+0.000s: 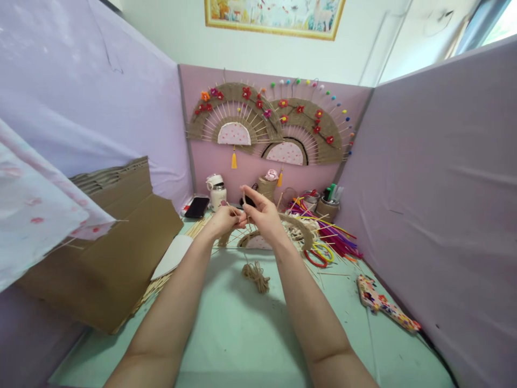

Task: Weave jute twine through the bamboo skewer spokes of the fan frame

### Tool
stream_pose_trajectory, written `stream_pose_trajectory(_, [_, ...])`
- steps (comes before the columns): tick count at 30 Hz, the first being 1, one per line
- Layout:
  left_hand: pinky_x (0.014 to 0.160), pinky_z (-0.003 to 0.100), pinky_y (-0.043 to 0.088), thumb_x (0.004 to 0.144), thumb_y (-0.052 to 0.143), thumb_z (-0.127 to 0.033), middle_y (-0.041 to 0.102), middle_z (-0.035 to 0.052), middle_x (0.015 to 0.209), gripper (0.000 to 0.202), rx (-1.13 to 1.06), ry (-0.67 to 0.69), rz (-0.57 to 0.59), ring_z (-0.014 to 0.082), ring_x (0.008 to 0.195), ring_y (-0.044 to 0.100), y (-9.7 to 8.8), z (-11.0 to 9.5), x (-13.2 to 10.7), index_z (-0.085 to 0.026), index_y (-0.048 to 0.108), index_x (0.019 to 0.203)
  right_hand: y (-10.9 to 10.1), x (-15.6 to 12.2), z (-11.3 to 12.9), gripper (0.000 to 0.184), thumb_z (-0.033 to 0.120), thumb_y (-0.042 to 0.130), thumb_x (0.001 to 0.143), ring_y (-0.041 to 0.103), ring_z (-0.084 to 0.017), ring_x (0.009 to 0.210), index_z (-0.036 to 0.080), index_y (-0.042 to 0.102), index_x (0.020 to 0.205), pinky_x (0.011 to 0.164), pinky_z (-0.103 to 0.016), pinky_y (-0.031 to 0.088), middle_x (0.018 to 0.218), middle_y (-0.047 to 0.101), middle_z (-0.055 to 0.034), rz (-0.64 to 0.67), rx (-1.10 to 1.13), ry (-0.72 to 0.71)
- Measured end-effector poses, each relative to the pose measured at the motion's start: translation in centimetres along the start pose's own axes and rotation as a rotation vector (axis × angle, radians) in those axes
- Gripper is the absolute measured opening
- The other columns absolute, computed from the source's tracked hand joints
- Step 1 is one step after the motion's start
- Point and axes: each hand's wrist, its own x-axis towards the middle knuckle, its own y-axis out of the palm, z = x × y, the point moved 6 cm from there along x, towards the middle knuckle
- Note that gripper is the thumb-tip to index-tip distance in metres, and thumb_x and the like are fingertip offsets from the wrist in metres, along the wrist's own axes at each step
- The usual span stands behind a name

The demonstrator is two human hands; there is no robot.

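Observation:
My two hands meet over a small half-round fan of thin wooden sticks with a brown twine band (309, 237), at the far middle of the table. My left hand (226, 221) is closed, its fingertips pinching around a thin stick of the fan. Close beside it, my right hand (262, 214) has its thumb and forefinger raised, with a strand of twine (244, 195) between them. The fingers hide part of the fan and the exact grip. Nearer to me, between my forearms, lies a loose bundle of twine (256, 277).
Scissors (317, 258) and colourful pipe cleaners (343, 242) lie right of the fan. A glue gun (385, 304) rests at the right. Brown cardboard (109, 258) leans at left. A phone (197, 207), white bottle (217, 191) and twine spool (267, 189) stand behind; decorated fans (291, 124) hang above.

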Motion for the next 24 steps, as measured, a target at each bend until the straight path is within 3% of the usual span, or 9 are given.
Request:
stream_pose_trajectory(3, [0.064,0.024,0.051,0.068,0.066,-0.013,0.06,-0.0011,0.054,0.011,-0.018,-0.043,-0.012,0.0102,0.055,0.059,-0.3,0.7,0.5,-0.014,0.062,0.057,-1.7,-0.4,1.0,0.054,0.031,0.059,0.073,0.055,-0.007,0.056,0.025,0.051,0.126,0.057,-0.026,0.054,0.119,0.061,-0.0056,-0.141,0.006,-0.062])
stream_pose_trajectory(5, [0.06,0.022,0.049,0.068,0.069,-0.014,0.061,-0.0006,0.056,0.007,-0.02,-0.07,-0.026,0.0106,0.055,0.061,-0.5,0.9,0.6,-0.013,0.064,0.062,-3.1,-1.0,2.0,0.046,0.03,0.058,0.072,0.054,-0.006,0.055,0.024,0.055,0.117,0.052,-0.024,0.051,0.12,0.06,-0.0058,-0.234,0.014,-0.113])
stream_pose_trajectory(9, [0.059,0.021,0.05,0.068,0.07,-0.012,0.062,-0.0005,0.059,0.009,-0.04,-0.105,-0.047,0.0116,0.059,0.064,-0.7,0.9,0.3,-0.013,0.062,0.064,-6.0,-1.7,3.1,0.032,0.024,0.054,0.068,0.043,-0.005,0.047,0.019,0.057,0.1,0.042,-0.018,0.034,0.088,0.065,-0.0021,-0.399,0.038,-0.162])
stream_pose_trajectory(13, [0.063,0.022,0.052,0.068,0.071,-0.012,0.062,-0.0008,0.059,0.01,-0.06,-0.126,-0.05,0.0124,0.061,0.066,-0.7,0.8,0.2,-0.013,0.061,0.066,-8.9,-1.7,2.4,0.03,0.021,0.046,0.066,0.028,-0.005,0.042,0.016,0.06,0.092,0.04,-0.019,0.023,0.067,0.057,0.0024,-0.512,-0.071,-0.082])
stream_pose_trajectory(20, [0.061,0.02,0.051,0.071,0.07,-0.013,0.061,-0.0014,0.058,0.011,-0.077,-0.143,-0.084,0.0106,0.058,0.064,-0.9,1.3,0.7,-0.012,0.06,0.067,-11.0,-2.4,3.4,0.033,0.022,0.04,0.072,0.05,-0.014,0.057,0.015,0.069,0.085,0.055,-0.025,0.038,0.068,0.064,-0.003,-0.447,-0.81,-0.055])
stream_pose_trajectory(24, [0.064,0.022,0.053,0.072,0.07,-0.014,0.061,-0.0013,0.06,0.013,-0.098,-0.142,-0.119,0.0107,0.06,0.064,-0.8,1.5,0.9,-0.012,0.059,0.067,-11.1,-2.6,3.1,0.031,0.017,0.04,0.075,0.059,-0.018,0.072,0.016,0.071,0.078,0.067,-0.026,0.039,0.075,0.069,-0.0076,-0.296,-1.204,0.059])
